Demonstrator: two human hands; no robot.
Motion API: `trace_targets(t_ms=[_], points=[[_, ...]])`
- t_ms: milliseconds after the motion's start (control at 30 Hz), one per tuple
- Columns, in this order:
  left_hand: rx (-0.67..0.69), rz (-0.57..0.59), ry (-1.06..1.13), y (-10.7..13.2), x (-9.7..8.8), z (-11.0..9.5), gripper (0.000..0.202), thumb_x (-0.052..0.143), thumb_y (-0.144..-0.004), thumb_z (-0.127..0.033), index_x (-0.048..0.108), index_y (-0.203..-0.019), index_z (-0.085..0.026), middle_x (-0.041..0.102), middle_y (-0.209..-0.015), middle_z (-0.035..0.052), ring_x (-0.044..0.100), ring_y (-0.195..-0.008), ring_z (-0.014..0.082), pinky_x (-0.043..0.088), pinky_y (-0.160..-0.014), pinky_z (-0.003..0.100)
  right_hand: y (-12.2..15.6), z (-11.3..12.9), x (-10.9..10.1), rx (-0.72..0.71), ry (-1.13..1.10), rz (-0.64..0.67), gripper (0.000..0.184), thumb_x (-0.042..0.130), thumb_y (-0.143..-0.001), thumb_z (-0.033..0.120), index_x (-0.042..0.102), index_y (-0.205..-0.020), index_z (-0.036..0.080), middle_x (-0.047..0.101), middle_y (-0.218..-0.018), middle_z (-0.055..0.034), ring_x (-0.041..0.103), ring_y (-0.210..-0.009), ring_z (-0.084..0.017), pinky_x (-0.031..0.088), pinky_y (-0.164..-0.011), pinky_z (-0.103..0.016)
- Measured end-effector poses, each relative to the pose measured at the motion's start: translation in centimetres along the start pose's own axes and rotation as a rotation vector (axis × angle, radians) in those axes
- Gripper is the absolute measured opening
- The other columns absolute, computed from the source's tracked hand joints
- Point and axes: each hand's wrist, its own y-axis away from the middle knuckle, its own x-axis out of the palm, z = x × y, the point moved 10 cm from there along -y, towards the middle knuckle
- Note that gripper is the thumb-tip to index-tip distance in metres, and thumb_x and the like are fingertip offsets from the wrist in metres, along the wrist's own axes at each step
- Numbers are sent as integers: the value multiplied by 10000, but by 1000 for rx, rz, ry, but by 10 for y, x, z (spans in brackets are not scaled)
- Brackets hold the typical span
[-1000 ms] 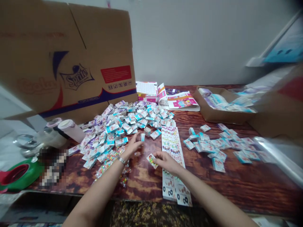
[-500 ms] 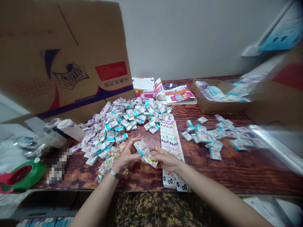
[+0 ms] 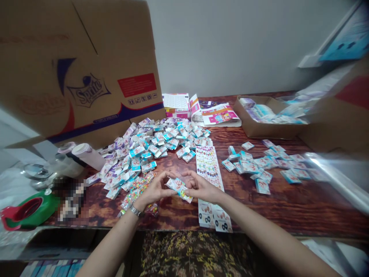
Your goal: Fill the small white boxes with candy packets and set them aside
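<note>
My left hand [image 3: 157,188] pinches a small white-and-blue carton [image 3: 176,184] with a red hand print, held above the table in front of me. Against the carton's right end, my right hand [image 3: 203,188] grips a small printed sticker piece [image 3: 186,196] between thumb and fingers. The piece appears partly inside the carton, though fingers hide the join. Just beyond my right wrist lie long sticker sheets [image 3: 206,163]. Beside my left hand are clear packets of coloured candy [image 3: 140,184]. Behind them rises a heap of similar small cartons [image 3: 150,144].
A large cardboard box [image 3: 106,73] stands at back left. More cartons [image 3: 250,165] lie spread on the right, before an open cardboard tray [image 3: 268,132]. A green-and-red tape dispenser [image 3: 31,209] and a cup [image 3: 88,156] are at left. Printed packaging [image 3: 219,115] lies at the back.
My hands have come closer together. The sticker piece has moved left against the carton, and less of it shows now. The view has shifted slightly.
</note>
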Motion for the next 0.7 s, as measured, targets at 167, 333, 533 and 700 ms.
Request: trace_targets(t_ms=[167, 333, 533, 700], points=[[58, 44, -392, 7, 9, -7, 439, 674, -753, -369, 516, -1124, -194, 589, -1057, 72, 569, -931, 205, 461, -822, 325, -4, -10, -17, 11, 71, -153, 482, 645, -755, 302, 362, -1137, 231, 517, -655, 74, 481, -526, -89, 351, -484, -195], [131, 39, -703, 16, 25, 0, 557, 580, -825, -348, 371, -1333, -256, 507, -1288, 92, 480, -1157, 249, 376, -978, 396, 0, -12, -28, -10, 125, -305, 392, 638, -758, 336, 404, -1049, 216, 486, -648, 68, 483, -545, -97, 362, -501, -208], [131, -65, -865, 22, 31, 6, 498, 556, -817, -283, 409, -1290, -230, 543, -1186, 107, 508, -1079, 265, 423, -914, 423, 8, -4, -20, -36, 310, -207, 331, 587, -760, 199, 469, -1069, 218, 558, -779, 11, 562, -707, -140, 430, -636, -262], [166, -142, -986, 24, 37, -1, 510, 504, -760, -103, 424, -1255, -197, 541, -1117, 112, 491, -1053, 270, 430, -900, 456, 6, -5, -19, -69, 440, -200, 266, 531, -789, 177, 502, -1048, 231, 590, -782, 8, 570, -714, -150, 423, -643, -264]])
